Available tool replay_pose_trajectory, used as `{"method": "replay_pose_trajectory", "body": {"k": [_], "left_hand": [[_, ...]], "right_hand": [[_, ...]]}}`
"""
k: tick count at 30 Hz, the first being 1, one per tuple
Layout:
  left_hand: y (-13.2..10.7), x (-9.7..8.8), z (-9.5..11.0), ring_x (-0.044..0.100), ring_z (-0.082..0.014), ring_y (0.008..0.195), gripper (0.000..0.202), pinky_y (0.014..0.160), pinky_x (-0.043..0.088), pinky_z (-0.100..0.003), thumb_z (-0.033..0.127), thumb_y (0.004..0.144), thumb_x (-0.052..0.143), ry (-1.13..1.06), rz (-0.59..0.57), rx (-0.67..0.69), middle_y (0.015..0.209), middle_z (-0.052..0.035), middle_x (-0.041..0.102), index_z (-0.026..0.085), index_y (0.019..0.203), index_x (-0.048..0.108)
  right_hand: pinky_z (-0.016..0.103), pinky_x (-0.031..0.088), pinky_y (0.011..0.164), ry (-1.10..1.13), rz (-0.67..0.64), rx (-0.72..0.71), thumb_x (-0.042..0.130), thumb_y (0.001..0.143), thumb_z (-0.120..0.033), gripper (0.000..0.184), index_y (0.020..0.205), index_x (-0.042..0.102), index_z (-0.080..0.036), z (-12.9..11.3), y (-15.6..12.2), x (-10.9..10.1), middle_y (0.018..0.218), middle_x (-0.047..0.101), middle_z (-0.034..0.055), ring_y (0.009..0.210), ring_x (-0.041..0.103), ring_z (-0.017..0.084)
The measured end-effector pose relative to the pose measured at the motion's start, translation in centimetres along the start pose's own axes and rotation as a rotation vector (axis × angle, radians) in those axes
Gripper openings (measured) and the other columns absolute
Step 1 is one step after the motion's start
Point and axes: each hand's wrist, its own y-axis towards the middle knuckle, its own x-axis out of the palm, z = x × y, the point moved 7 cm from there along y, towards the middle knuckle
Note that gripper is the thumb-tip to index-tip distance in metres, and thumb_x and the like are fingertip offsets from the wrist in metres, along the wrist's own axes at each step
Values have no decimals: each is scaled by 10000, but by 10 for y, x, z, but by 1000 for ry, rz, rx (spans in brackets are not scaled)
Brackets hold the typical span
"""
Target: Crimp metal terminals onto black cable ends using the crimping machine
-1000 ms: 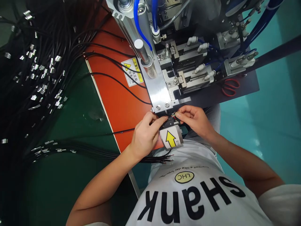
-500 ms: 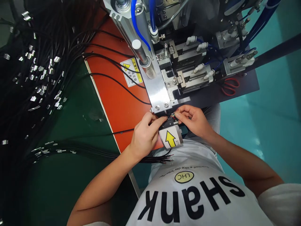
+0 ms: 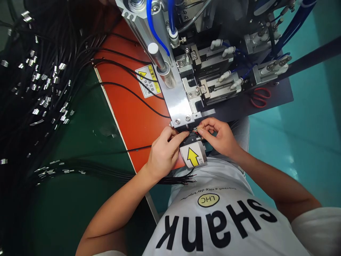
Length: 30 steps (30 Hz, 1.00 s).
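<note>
Fine coloured wires (image 3: 195, 130) are pinched between thumb and forefinger of the right hand (image 3: 220, 138), just beyond the fingertips of the left hand (image 3: 165, 153), whose grip is partly hidden; its closure cannot be told. Movement is hemmed by a metal plate (image 3: 177, 103) and an arrow-labelled block (image 3: 193, 155). Farther out, the orange panel (image 3: 135, 124) is crossed by black cables (image 3: 109, 61); bare room is left between cables and left hand. Red-handled scissors (image 3: 259, 97) are seen near the dark base's (image 3: 234, 113) edge.

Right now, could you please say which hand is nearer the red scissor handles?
Right: the right hand is below and left of the red scissor handles in view; the left hand is farther left.
</note>
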Motion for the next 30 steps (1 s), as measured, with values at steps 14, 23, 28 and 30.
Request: {"method": "replay_pose_trajectory", "body": {"k": [14,23,28,30], "left_hand": [[3,-6,11,596,-163,906,289,776,525,-286,120,927,523,-83,-55,-79,973,-70,587,187,1190,623],[2,-13,30,609,-135,803,77,673,536,-243,194,887,650,-567,25,-370,887,-51,645,171,936,705],[-8,-8,27,564,-95,639,134,470,504,-193,288,856,689,-815,9,-583,868,-42,585,165,909,706],[-11,-7,27,558,-85,614,151,458,510,-188,302,834,712,-874,8,-652,857,-32,574,160,885,698]], "right_hand": [[309,452,681,-172,49,-179,599,890,-165,71,850,632,-214,-34,-16,-1,859,624,10,708,582,131],[306,477,668,-171,-25,-240,617,886,-197,47,856,629,-231,-64,-45,4,843,625,15,726,571,147],[306,481,657,-185,-15,-244,631,870,-190,63,824,629,-232,-64,-52,8,811,634,12,719,583,151],[305,481,657,-190,-18,-233,624,873,-188,71,817,625,-232,-62,-55,13,808,633,12,721,587,151]]}}
